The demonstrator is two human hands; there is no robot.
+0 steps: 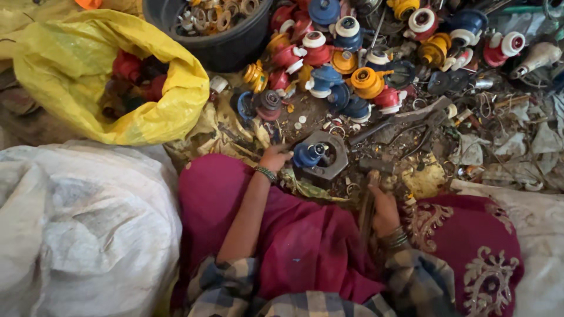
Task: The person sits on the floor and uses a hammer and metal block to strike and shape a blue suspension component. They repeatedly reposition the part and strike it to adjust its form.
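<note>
I see a yellow plastic sack [106,76] lying open at the upper left, with red parts inside, and a big white woven sack [82,229] filling the lower left. A dark round tub [217,47] of small rings stands at the top, beside a heap of red, blue and yellow plastic caps [352,53]. My left hand [275,157] is closed on a blue cap [308,154] that sits on a grey hexagonal metal block [326,155] in the middle. My right hand [383,208] is clenched around the wooden handle of a hammer [370,182], just right of the block. The two hands are apart. The ground is dirty earth strewn with wire, scraps and metal bits [499,135]
</note>
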